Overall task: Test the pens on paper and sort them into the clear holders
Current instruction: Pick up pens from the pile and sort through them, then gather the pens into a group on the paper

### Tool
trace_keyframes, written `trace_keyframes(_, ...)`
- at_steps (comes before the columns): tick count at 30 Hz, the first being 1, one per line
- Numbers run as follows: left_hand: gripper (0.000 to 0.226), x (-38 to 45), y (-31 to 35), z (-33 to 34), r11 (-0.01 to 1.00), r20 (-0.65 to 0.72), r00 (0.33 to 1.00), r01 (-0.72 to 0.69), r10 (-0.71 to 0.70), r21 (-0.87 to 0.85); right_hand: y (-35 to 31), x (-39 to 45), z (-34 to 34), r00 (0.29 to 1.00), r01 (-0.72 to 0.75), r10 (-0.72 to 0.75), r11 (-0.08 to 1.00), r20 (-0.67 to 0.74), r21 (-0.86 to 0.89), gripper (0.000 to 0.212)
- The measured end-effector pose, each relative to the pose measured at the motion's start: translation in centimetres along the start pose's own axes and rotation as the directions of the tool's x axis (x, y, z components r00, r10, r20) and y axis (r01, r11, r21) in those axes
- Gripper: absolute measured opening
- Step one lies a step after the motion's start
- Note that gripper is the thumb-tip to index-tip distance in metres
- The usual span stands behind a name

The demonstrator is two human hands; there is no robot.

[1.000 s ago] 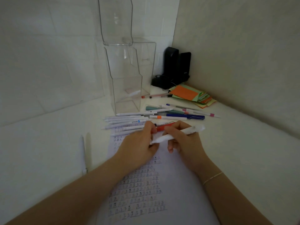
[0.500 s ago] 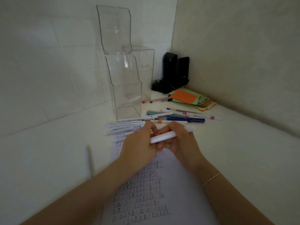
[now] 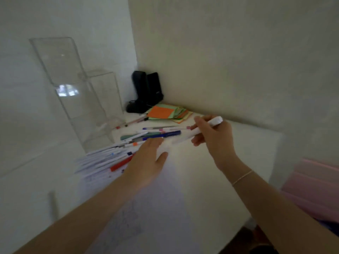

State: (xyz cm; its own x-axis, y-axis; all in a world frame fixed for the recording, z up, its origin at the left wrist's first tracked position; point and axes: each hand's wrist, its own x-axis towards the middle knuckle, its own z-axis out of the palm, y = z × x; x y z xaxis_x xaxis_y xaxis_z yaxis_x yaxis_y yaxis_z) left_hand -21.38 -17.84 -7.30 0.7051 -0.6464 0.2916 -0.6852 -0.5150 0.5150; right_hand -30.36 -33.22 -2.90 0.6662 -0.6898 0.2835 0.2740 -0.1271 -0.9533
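white desk (image 3: 229, 162) in a wall corner; right hand (image 3: 214, 136) grips a white pen (image 3: 203, 128) right of the pen pile (image 3: 128, 145); left hand (image 3: 146, 162) flat, empty; paper (image 3: 156, 217) marks blurred.

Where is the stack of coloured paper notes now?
The stack of coloured paper notes lies at the back of the desk, near the wall corner, right of the black device, beyond the loose pens.

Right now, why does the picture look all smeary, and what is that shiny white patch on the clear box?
Head view: motion blur smears the left hand, the pens and the paper; the patch on the holder is glare, apparently a window's reflection; the wide lens bends the edges.
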Motion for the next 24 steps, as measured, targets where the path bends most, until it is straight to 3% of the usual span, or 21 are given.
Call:
trace_keyframes(5,0.041,1.5,9.2,6.3,0.963,0.171,0.954,-0.26,0.245,0.068,-1.8,-0.6,-11.1,0.919,0.133,-0.194,0.972,-0.343,-0.193,0.026)
trace_keyframes(9,0.046,2.7,15.1,12.3,0.914,0.313,0.896,-0.376,0.316,0.153,0.1,-2.0,-19.6,0.846,0.048,-0.211,0.945,-0.49,-0.325,0.031)
trace_keyframes(13,0.045,3.6,18.1,16.1,0.91,0.345,0.884,-0.385,0.316,0.152,5.5,-5.0,-26.8,0.864,-0.243,-0.021,0.858,-0.503,-0.453,0.029)
trace_keyframes(16,0.043,3.7,18.6,17.7,0.915,0.344,0.888,-0.374,0.306,0.153,10.5,-8.3,-30.3,0.872,-0.484,0.281,0.62,-0.401,-0.618,0.019)
trace_keyframes(18,0.042,3.6,18.3,18.3,0.918,0.317,0.895,-0.372,0.315,0.137,14.1,-10.8,-32.1,0.81,-0.572,0.46,0.482,-0.364,-0.663,0.014)
trace_keyframes(21,0.04,3.5,17.8,18.6,0.919,0.258,0.904,-0.378,0.342,0.108,17.7,-13.9,-33.6,0.66,-0.737,0.611,0.415,-0.437,-0.534,0.011)
trace_keyframes(24,0.038,3.6,17.8,18.8,0.923,0.226,0.91,-0.375,0.348,0.089,18.8,-15.1,-34.0,0.623,-0.748,0.689,0.388,-0.369,-0.538,0.014)
